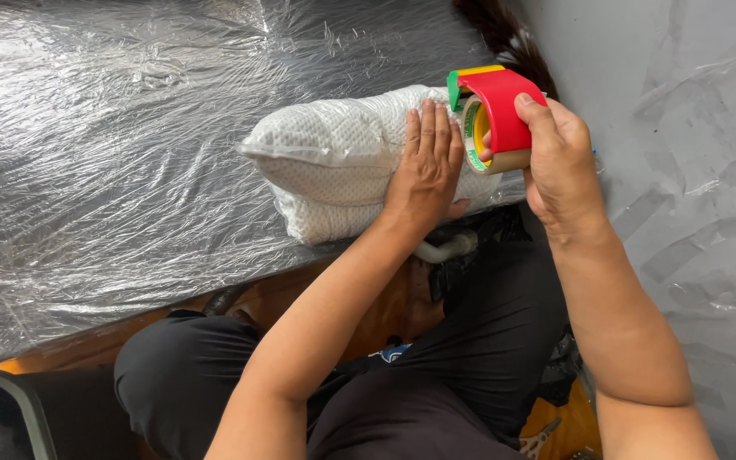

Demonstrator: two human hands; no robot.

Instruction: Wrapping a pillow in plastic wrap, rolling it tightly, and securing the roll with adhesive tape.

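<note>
My left hand [428, 166] lies flat, palm down, on the white bundle [342, 162], a soft, pillow-shaped package of dotted white fabric wrapped in clear film. Its fingers [429, 128] are stretched out straight and close together, gripping nothing, only pressing on the top of the package near its right end. My right hand [560, 162] is wrapped around a tape dispenser [494, 119] with a red body, a green and yellow edge at the top and a roll of tan tape showing a green-printed core; my thumb and fingers are closed firmly on its handle side. The dispenser sits at the right end of the bundle, just beside my left fingertips, its roll touching the wrapped fabric. The bundle rests at the near edge of the surface [112, 170], which is covered in crinkled, shiny clear plastic sheeting. To the right stands a grey wall [692, 128] patched with strips of clear tape. Below the surface edge are my knees in dark trousers [436, 375], and a white pipe [449, 249] curves out under the bundle.
</note>
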